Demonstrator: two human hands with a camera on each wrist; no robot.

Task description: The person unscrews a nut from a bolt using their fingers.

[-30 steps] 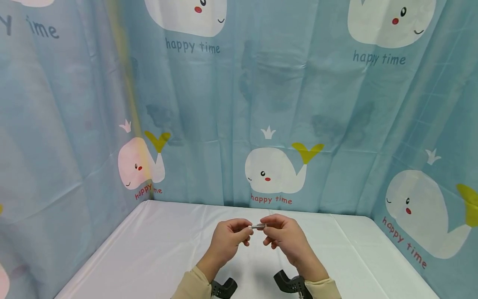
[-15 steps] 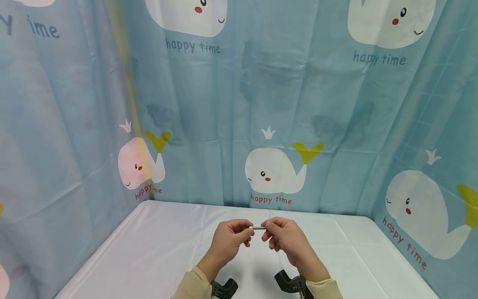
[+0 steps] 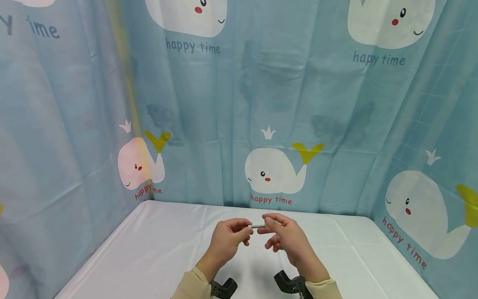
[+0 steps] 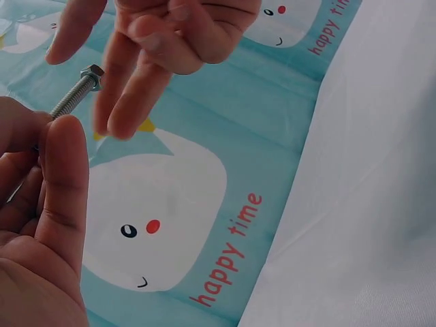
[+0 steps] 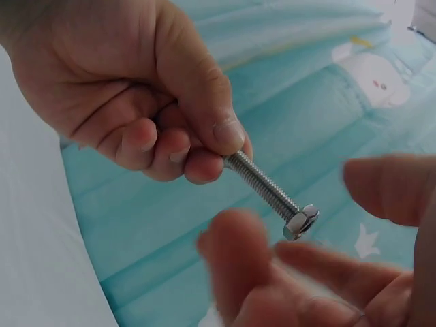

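My left hand (image 3: 227, 241) pinches one end of a silvery threaded bolt (image 5: 262, 184) between thumb and fingers, hiding that end. At the bolt's free end sits a shiny hex nut (image 5: 301, 222), pointing toward my right hand (image 3: 290, 237). The right hand's fingers are spread around the nut; in the right wrist view, thumb and fingers stand apart from it on either side. From the left wrist view, the nut (image 4: 92, 76) shows between the right hand's parted fingers. Both hands are raised over the white table, with the bolt nearly level in the head view.
A white-covered table (image 3: 149, 249) lies under the hands. Light blue curtains (image 3: 231, 104) with printed whales surround it at the back and both sides. Each wrist wears a black camera mount (image 3: 224, 288) near a beige sleeve (image 3: 193, 285).
Half a second ago the right thumb and fingers were closed at the bolt's nut end; now they have parted and lifted slightly. The left hand keeps its pinch, nearly still.
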